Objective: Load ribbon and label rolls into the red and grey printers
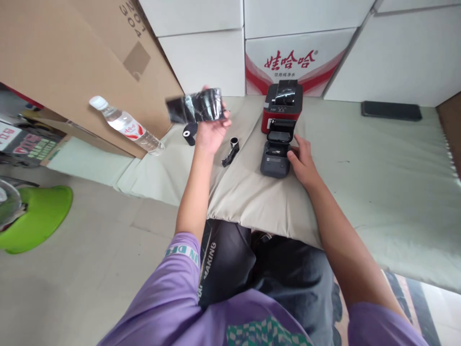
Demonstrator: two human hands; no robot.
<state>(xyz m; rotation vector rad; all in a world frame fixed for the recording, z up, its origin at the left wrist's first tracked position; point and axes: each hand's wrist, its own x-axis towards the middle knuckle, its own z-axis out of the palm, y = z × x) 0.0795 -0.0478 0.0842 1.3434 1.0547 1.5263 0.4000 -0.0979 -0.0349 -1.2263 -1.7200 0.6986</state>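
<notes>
Purple shirt (252, 302) comes nearest, its two sleeves at either side, with two dark trouser legs (295, 269) below the cloth-covered surface (356, 202). Taking the grey-black device (275, 161) as the clock's centre, two hands are at work. At ten o'clock the left hand (211, 137) holds up one glossy black packet (196, 106), fingers closed around it, the packet's far end blurred. At three o'clock the right hand (304, 161) touches the device's side, thumb on its edge; whether it grips cannot be told. That device lies lid up.

Counted round it: one red-and-black device (283, 108) at twelve, just behind; one small roll with a dark strip (232, 150) at nine; a black roll with a white core (188, 135) farther out, perhaps with a second piece behind; one clear bottle (126, 126) beyond, beside the brown carton (90, 57); one black phone (391, 110) at two. Six white box faces (201, 62) wall the back, one printed red.

The cloth's front edge runs at six, short of the device. Widest bare cloth stretches from three to four, past the right hand; the boxes close off twelve.
</notes>
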